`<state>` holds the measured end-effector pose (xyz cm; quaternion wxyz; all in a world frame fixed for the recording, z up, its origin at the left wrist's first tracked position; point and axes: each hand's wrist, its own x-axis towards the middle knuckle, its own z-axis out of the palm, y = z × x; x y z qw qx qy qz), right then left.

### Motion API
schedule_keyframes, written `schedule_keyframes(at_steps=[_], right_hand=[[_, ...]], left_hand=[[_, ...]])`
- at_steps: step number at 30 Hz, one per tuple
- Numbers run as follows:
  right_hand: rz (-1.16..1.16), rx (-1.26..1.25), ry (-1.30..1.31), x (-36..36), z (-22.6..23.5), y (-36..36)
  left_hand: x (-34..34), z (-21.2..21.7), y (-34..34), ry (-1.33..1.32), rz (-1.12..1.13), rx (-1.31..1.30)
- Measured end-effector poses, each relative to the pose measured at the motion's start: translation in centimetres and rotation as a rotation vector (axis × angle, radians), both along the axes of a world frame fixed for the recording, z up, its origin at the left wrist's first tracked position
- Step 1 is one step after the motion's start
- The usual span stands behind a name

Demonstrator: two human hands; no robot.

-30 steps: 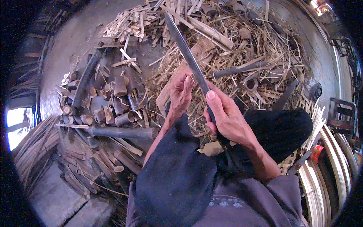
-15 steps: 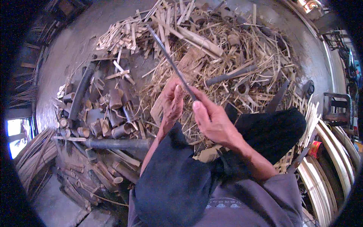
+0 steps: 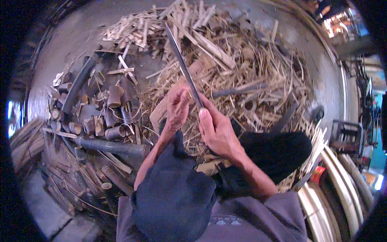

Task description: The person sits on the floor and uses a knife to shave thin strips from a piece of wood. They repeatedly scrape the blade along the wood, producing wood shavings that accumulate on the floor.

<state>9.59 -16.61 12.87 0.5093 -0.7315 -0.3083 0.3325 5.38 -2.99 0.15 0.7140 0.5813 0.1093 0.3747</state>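
Observation:
A long dark bamboo strip (image 3: 180,59) slants up and away from my hands over the litter. My right hand (image 3: 217,130) is closed around its near end, thumb laid along it. My left hand (image 3: 177,105) pinches the strip just beside and left of the right, fingers curled on it. Both hands hover above my dark-trousered knees (image 3: 177,193). Whether a blade is in my right hand is hidden.
Straw-coloured shavings and split slats (image 3: 225,56) heap ahead on the grey floor. Short cut bamboo tubes (image 3: 115,96) and a long dark pole (image 3: 111,146) lie to the left. Bent pale bamboo strips (image 3: 342,177) curve at the right.
The strip has swung more upright and its far end points further away. Both hands have slid slightly left and closer together along it.

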Motion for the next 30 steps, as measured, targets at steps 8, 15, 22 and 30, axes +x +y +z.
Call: schedule_keyframes(at_steps=[8,15,22,30], right_hand=[[-0.004,0.052,0.021,0.8,-3.1,-0.2],[0.028,0.055,0.15,1.2,3.8,-1.2],[0.082,-0.006,0.215,1.3,-2.7,-0.4],[0.134,-0.049,-0.035,2.8,-6.6,0.4]], left_hand=[[0.3,-1.6,0.0,-0.009,-0.039,-0.183],[-0.7,0.9,2.5,-0.024,0.242,-0.112],[-5.1,1.2,3.9,0.264,0.427,0.095],[-4.7,5.4,2.5,0.34,0.41,0.188]])
